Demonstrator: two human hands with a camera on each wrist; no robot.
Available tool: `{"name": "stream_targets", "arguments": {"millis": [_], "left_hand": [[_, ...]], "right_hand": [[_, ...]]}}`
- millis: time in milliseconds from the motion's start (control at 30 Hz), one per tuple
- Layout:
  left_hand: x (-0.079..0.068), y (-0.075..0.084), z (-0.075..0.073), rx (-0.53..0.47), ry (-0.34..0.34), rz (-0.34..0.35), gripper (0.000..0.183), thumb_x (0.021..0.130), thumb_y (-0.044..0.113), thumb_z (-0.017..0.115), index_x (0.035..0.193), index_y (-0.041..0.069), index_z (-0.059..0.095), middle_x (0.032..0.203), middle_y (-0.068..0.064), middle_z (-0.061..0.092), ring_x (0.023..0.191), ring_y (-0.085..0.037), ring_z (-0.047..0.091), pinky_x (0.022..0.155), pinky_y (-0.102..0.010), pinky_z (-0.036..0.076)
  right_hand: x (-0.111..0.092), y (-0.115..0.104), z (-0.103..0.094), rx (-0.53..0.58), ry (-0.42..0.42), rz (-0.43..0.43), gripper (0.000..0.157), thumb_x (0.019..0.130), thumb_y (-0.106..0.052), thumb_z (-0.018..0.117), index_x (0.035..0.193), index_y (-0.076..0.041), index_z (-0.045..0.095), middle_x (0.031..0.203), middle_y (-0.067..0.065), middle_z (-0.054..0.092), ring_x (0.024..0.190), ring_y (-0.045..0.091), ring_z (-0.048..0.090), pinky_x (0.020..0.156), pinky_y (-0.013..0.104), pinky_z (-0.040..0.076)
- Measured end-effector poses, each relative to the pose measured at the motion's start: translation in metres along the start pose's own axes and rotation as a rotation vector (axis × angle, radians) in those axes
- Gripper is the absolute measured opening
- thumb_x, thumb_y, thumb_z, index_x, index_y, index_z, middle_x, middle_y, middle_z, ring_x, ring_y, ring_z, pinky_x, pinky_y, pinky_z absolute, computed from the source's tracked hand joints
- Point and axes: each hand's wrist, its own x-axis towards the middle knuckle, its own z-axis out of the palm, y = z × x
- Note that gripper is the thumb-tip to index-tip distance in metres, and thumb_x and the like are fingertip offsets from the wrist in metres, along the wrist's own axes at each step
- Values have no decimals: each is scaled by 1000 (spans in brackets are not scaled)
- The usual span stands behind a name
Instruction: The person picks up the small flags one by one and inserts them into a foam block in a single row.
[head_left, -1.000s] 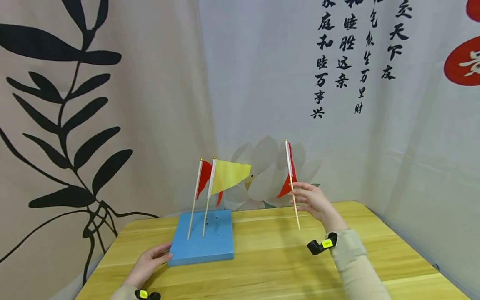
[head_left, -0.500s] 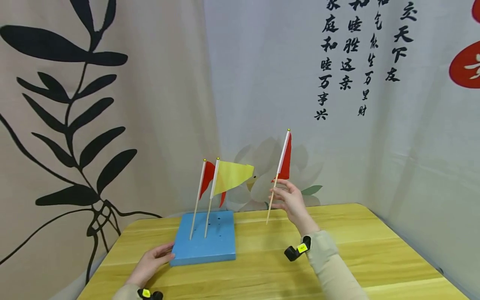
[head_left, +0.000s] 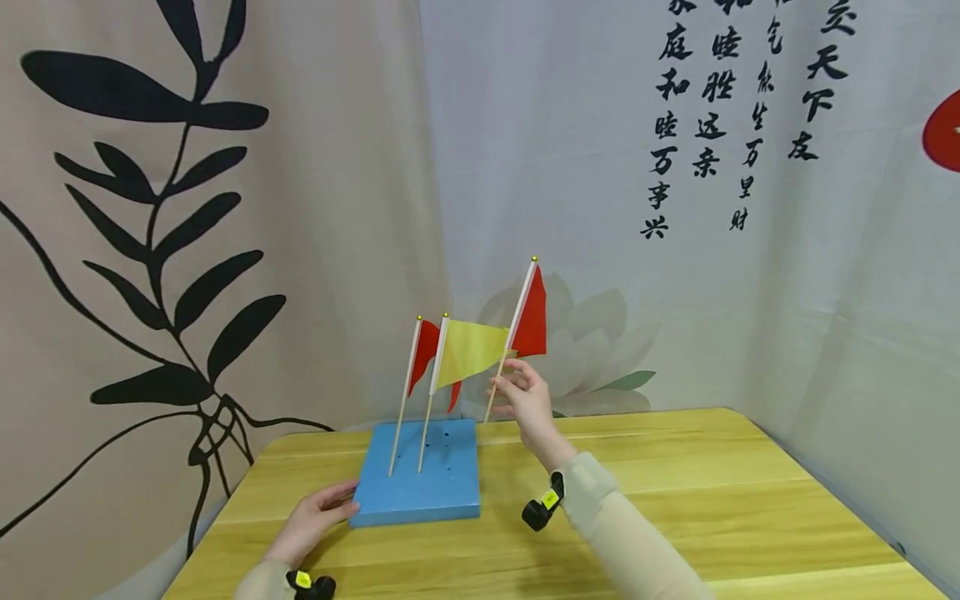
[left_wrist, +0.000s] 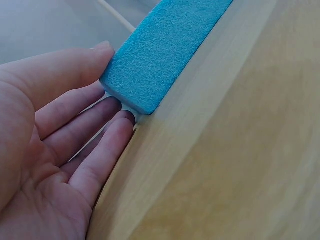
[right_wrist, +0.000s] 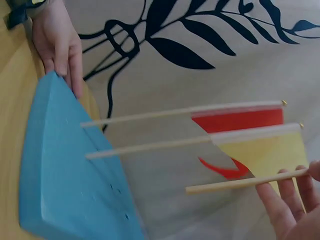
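A blue foam block [head_left: 420, 498] with small holes in its top lies at the left of the table. Upright in it stand a red flag [head_left: 425, 346] and a yellow flag [head_left: 467, 348] on thin wooden sticks. My left hand [head_left: 311, 521] touches the block's left end, thumb and fairly straight fingertips at its corner in the left wrist view. Behind the block's right back corner, my right hand [head_left: 527, 404] pinches the stick of another red flag [head_left: 532, 317]. That stick [right_wrist: 220, 187] points its bare lower end toward the block, clear of it in the right wrist view.
The wooden table [head_left: 675, 483] extends to the right of the block. A light curtain [head_left: 337, 208] with black leaf prints and writing hangs just behind the table's back edge. Two holes [right_wrist: 115, 189] show in the block near its far edge.
My right hand has carried the red flag leftward to the block, and the flag now leans right at its top. My left hand stays at the block's end.
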Motion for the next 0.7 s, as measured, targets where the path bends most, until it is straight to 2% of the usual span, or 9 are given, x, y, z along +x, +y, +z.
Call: {"name": "stream_targets", "arguments": {"millis": [233,300,367,467,533,600,700], "left_hand": [[0,-3,-2,-7,2,8,60,89,29,72,137,-1,53,137,-21,53,122,-37,51,95,-48,47],[0,-3,-2,-9,-1,11,60,89,29,72,137,-1,53,137,-21,52,121,-37,51,94,-48,48],[0,-4,-2,-10,-3,10,59,90,27,71,138,-2,53,137,-22,52,121,-37,51,94,-48,48],[0,-5,-1,-9,-6,13,58,90,27,70,137,-3,52,137,-23,52,121,-37,52,92,-47,49],[0,-5,-1,-9,-11,12,59,91,27,70,138,-3,52,137,-23,52,121,-37,51,93,-47,49],[0,-4,-1,-10,-15,14,60,90,28,70,138,-3,52,137,-23,52,122,-37,51,93,-47,49],[0,-3,-1,-7,-10,18,60,89,28,71,137,-3,52,137,-23,52,121,-38,51,94,-48,48]], "right_hand": [[-1,12,34,36,-27,18,32,97,-5,59,128,1,52,111,31,59,95,43,61,74,45,58],[-2,17,41,43,-35,13,31,97,-5,58,127,2,52,105,26,61,92,41,62,72,44,58],[-5,18,49,40,-45,15,31,97,-3,57,127,3,51,97,18,64,94,46,59,75,48,58],[-4,25,57,24,-39,16,29,97,-3,58,125,1,53,93,11,65,89,41,62,77,53,56],[-4,28,62,-1,-35,23,29,97,-3,58,125,-1,54,96,14,65,89,42,62,79,54,55],[-1,34,64,-26,-27,22,27,97,-5,59,124,-4,56,100,18,64,86,33,65,77,52,56],[1,39,65,-53,-34,23,28,97,-8,60,125,-4,56,102,20,63,85,30,65,78,51,56]]}}
